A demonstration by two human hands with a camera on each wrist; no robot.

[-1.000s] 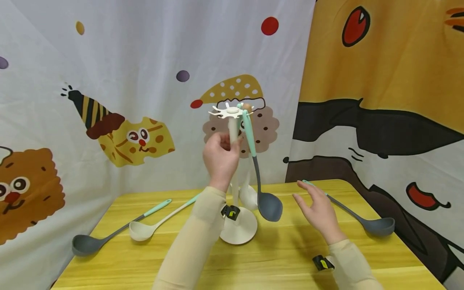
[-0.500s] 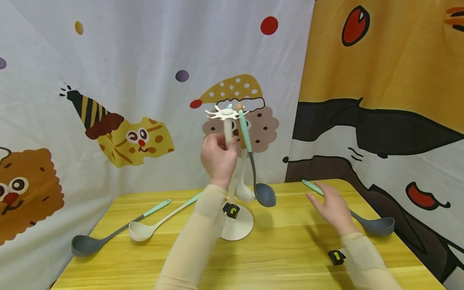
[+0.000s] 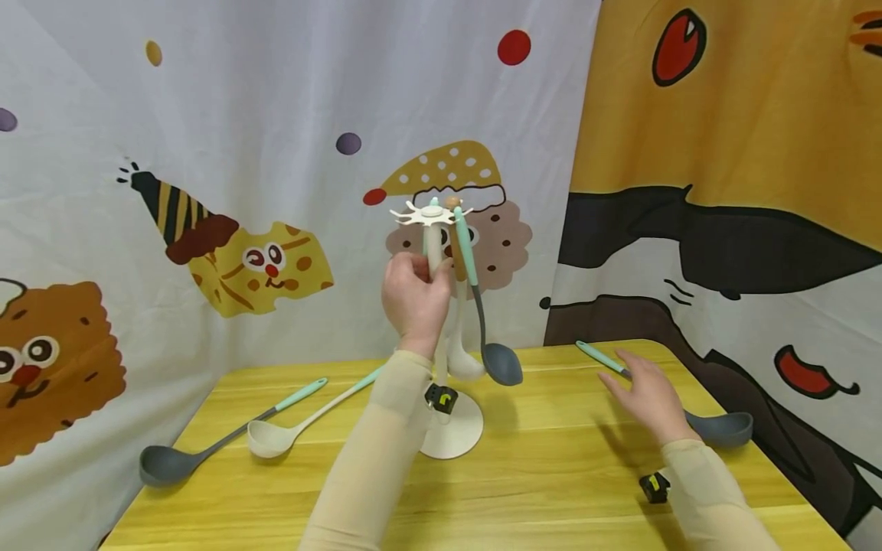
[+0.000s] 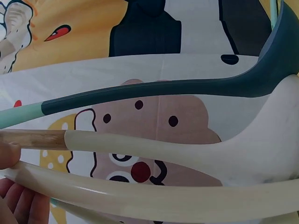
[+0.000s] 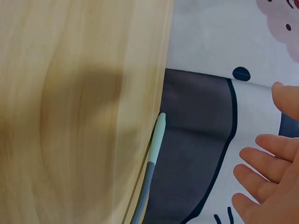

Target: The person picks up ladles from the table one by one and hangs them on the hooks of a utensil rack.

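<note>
The left hand [image 3: 416, 302] grips the white stand [image 3: 433, 243]; the right hand [image 3: 645, 396], fingers apart and empty, hovers near the grey ladle [image 3: 726, 430] on the table [image 3: 551, 497]. If the left tugs sideways, I'd fear the hanging grey spoon [image 3: 503, 364] swinging and shaking loose

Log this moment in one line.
left hand: grips stand pole | right hand: holds nothing, near rightmost ladle | wooden-handled ladle: hanging
</note>
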